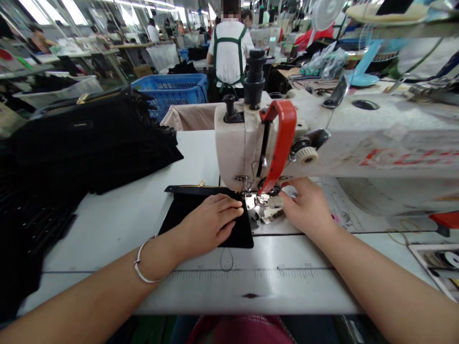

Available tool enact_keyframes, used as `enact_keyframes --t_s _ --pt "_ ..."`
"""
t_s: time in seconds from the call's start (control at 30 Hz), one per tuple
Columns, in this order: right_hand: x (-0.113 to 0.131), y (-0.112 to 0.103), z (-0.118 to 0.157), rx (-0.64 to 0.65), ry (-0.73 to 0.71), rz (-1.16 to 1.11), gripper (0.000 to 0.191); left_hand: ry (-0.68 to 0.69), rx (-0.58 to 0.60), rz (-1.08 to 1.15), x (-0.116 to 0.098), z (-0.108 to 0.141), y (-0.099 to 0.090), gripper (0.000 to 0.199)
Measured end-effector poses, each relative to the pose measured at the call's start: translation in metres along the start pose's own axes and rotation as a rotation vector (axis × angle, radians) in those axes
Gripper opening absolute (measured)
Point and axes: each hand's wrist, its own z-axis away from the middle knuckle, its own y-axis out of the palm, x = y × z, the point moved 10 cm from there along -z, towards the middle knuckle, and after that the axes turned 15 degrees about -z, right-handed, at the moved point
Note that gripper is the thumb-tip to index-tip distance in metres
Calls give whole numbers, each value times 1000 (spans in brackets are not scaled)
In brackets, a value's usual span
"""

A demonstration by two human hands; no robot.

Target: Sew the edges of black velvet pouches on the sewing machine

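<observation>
A black fabric piece (186,210) with a gold zipper along its far edge lies on the sewing machine bed. My left hand (211,220) rests flat on it, fingers stretched toward the presser foot (251,201). The piece's right edge reaches that foot. Behind and right of the needle area, my right hand (308,203) reaches in under the head of the white sewing machine (233,143). Its fingertips are partly hidden by the machine parts, so what they touch or hold does not show.
A large pile of black fabric pieces (82,143) covers the table's left side. Beyond stand a blue crate (172,88) and a beige-lined bin (193,117). A red guard (283,138) fronts the machine head. Bobbins in a tray (448,260) sit at right. A person (229,52) works ahead.
</observation>
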Motion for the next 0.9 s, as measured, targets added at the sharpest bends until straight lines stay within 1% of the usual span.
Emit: enact_keyframes --t_s 0.07,0.1,0.13,0.2,0.23,0.27,0.3,0.33,0.37,0.43,0.47,0.5,0.57,0.6,0.63,0.7,0.77,0.8,0.87,0.9 --pt "-1 -2 -2 54 27 -40 19 -1 6 2 0 0 0 30" --pt "0 -2 -3 115 32 -82 18 -1 7 6 0 0 0 30" --pt "2 1 -2 208 26 -137 15 1 9 11 1 0 0 30" --pt "9 12 5 456 -15 -245 11 -1 7 17 2 -1 0 29" --pt "13 18 11 576 -40 -278 14 -5 6 19 3 -1 0 29" --pt "15 23 17 666 -62 -291 19 -11 5 22 5 -1 -1 29" --pt "15 27 21 707 -76 -284 23 -19 4 26 6 -2 -1 29" --pt "13 30 22 695 -80 -259 23 -26 5 33 7 -2 -1 28" --pt "10 32 20 640 -75 -218 22 -32 4 42 7 -3 -1 26" --pt "6 32 14 489 -69 -102 18 -64 -6 53 9 -4 -2 24" --pt "6 31 11 433 -73 -32 19 -105 -19 48 12 -5 -2 25" --pt "8 30 10 400 -78 33 21 -164 -35 35 17 -6 -3 31" --pt "8 24 10 394 -64 116 20 -293 -55 9 28 -7 -4 46" --pt "5 18 10 402 -38 143 19 -341 -49 6 33 -7 -3 49" --pt "-1 9 13 407 -3 175 19 -368 -33 14 37 -8 -1 47" --pt "-16 -8 21 422 50 271 20 -372 3 43 41 -12 4 29" --pt "-29 -20 35 447 26 406 25 -359 7 44 43 -16 5 8" --pt "-34 -22 42 461 -4 470 27 -355 -2 34 43 -17 4 5" --pt "-39 -23 55 471 -62 568 29 -357 -23 5 42 -19 3 10" --pt "-40 -24 58 453 -76 597 29 -363 -34 -6 42 -19 2 10"
